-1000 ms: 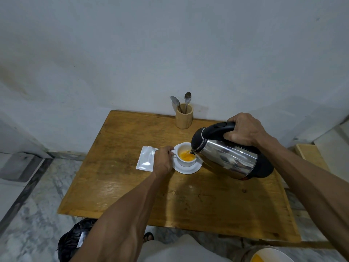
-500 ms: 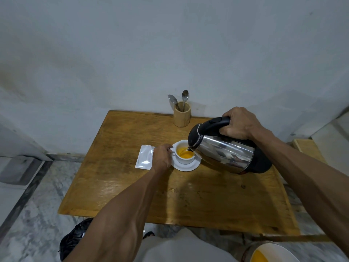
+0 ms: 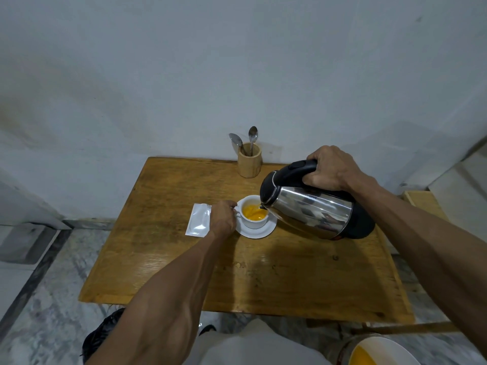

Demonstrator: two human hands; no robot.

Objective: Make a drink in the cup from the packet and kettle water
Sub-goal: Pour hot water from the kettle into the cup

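A white cup (image 3: 253, 223) stands on a white saucer (image 3: 259, 232) near the middle of the wooden table (image 3: 263, 280), with orange liquid inside. My left hand (image 3: 222, 218) grips the cup's handle on its left side. My right hand (image 3: 333, 168) holds the black handle of a steel kettle (image 3: 313, 208), which is tilted left with its spout over the cup's rim. A silvery packet (image 3: 199, 219) lies flat on the table just left of my left hand.
A wooden holder (image 3: 249, 161) with two spoons stands at the table's back edge against the wall. A white bucket (image 3: 382, 351) with orange liquid sits on the floor at the lower right. A dark bag (image 3: 102, 335) lies under the table's front left.
The kettle has stayed tilted over the cup with little shift. The orange liquid in the cup looks a bit higher. My left hand keeps its hold on the handle.
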